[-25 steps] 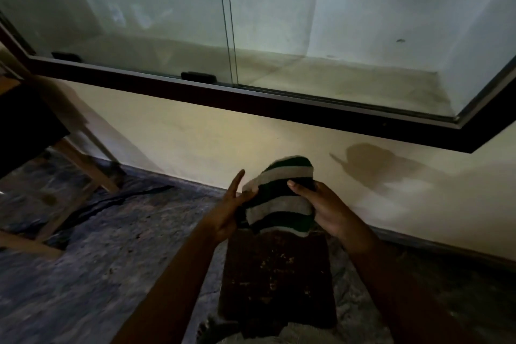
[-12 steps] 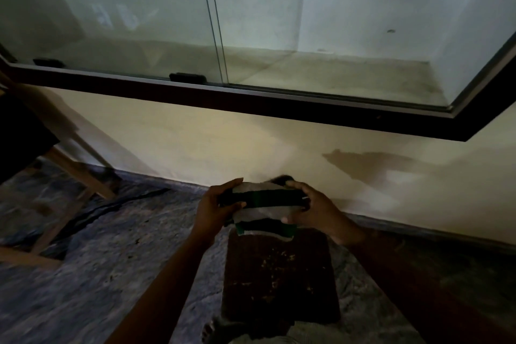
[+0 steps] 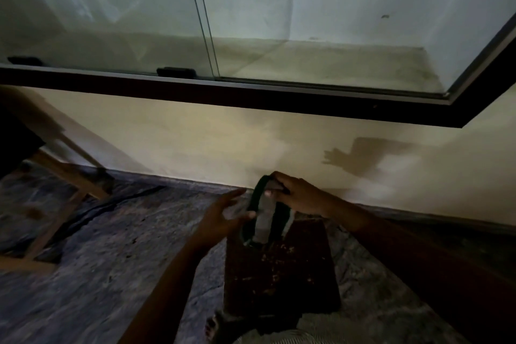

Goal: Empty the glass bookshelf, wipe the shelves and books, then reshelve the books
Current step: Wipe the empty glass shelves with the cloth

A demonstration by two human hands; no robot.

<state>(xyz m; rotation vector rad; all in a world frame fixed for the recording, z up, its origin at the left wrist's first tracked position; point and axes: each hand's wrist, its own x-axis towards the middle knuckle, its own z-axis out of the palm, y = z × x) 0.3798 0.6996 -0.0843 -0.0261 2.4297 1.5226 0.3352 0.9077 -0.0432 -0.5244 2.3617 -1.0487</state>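
Observation:
A dark green and grey striped cloth (image 3: 265,218) hangs from my right hand (image 3: 298,194), which pinches its top end. My left hand (image 3: 223,216) is beside the cloth with relaxed fingers, its fingertips touching the cloth's left edge. Below the cloth a dark brown, worn book (image 3: 279,274) rests on my lap. The glass bookshelf (image 3: 321,64) fills the top of the view; its sliding glass door (image 3: 97,17) covers the left half and the right half stands uncovered. No books show on the dusty shelf floor.
A dark frame (image 3: 251,98) runs under the shelf, with cream wall below it. A wooden chair leg (image 3: 69,170) stands at the left on the dark mottled floor (image 3: 111,246).
Both hands held the bunched cloth earlier. Now the left hand has let go and the cloth hangs lengthwise from the right hand.

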